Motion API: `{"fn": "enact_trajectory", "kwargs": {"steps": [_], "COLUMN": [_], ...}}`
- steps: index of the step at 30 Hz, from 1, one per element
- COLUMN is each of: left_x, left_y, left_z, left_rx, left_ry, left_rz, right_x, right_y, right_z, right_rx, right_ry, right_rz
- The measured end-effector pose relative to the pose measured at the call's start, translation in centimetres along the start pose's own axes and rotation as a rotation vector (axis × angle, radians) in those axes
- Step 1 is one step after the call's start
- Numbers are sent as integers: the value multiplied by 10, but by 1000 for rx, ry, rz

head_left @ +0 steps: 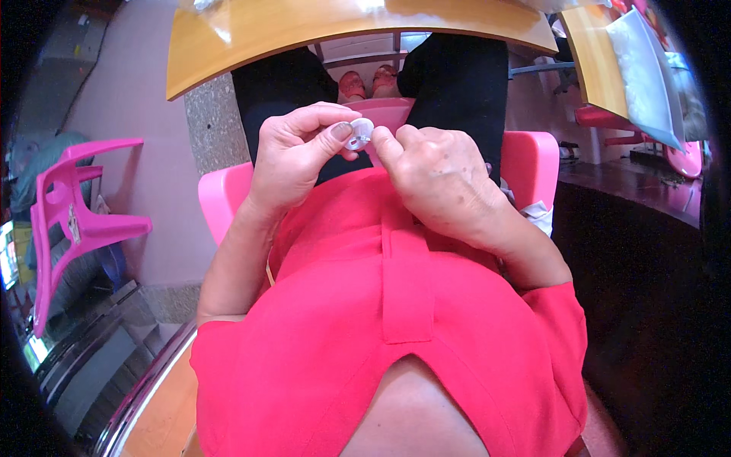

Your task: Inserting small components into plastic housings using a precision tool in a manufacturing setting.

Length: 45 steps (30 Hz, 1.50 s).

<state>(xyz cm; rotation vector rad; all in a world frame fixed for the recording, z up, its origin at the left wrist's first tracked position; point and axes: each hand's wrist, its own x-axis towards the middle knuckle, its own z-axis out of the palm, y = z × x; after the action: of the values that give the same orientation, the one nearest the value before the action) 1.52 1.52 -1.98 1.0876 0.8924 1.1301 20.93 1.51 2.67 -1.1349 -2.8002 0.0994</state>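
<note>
A small white round disc [363, 129] with a little dark mark or slot near its lower edge is held up over my lap. My left hand [292, 156] is closed on it, pinching its left side between thumb and fingers. Close by the disc's right edge is my right hand [442, 169], its fingers curled in and its thumb tip against or very near the rim. Anything in those right fingers is hidden from sight. Both hands are in front of my red top [327, 251], above my dark trousers [464, 91].
Ahead, the wooden table's edge [365, 39] curves above my knees. Pink chair arms [531, 164] flank me. Another pink chair [95, 221] stands at the left by the wall. A second table edge [598, 68] at the right carries a pale plastic bag [643, 80].
</note>
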Motion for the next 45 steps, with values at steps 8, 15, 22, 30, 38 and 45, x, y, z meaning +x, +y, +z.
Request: {"fn": "enact_trajectory", "kwargs": {"steps": [8,15,22,30,38,45], "left_x": [0,-1,-4,-5,-4,3], "left_y": [1,1,-1,-1,-2,-1], "left_z": [-1,2,3,6,8,2], "left_rx": [52,85,108,168,215,-53], "left_ry": [-23,-27,28,70,88,62], "left_rz": [-1,-51,-101,-71,-32,-77], "right_x": [0,-1,-1,2,3,7], "right_y": [-7,-11,-15,-18,-18,0], "right_z": [3,2,11,16,15,5], "right_rx": [-60,-125,-210,-235,-213,107], "right_ry": [45,59,50,71,45,-38], "right_rz": [8,8,-5,6,17,31]}}
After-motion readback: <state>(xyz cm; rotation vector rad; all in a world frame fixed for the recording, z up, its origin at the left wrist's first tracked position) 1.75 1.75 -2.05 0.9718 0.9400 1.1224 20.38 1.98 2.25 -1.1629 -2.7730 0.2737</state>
